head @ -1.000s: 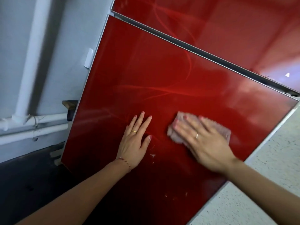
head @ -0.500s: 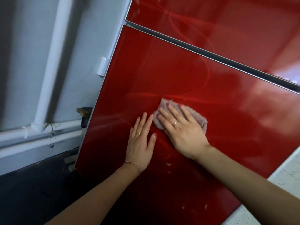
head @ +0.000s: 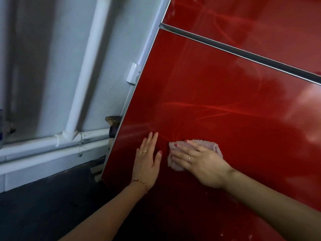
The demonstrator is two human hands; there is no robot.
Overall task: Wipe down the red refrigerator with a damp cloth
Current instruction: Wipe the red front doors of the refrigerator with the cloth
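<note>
refrigerator [head: 225, 94]: glossy red, swirl streaks | cloth [head: 175, 166]: pale pink | pipes [head: 83, 70]: white | floor [head: 43, 211]: dark grey

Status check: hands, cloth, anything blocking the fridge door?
Left hand flat on lower red door. Right hand pressing cloth against door. Nothing blocking the wipe.

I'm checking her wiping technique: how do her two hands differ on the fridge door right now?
The right hand presses a pink cloth against the red door; the left hand lies bare on it. The left hand's fingers point up the door, the right hand's point toward the left hand. Both are flat and wear a ring.
</note>
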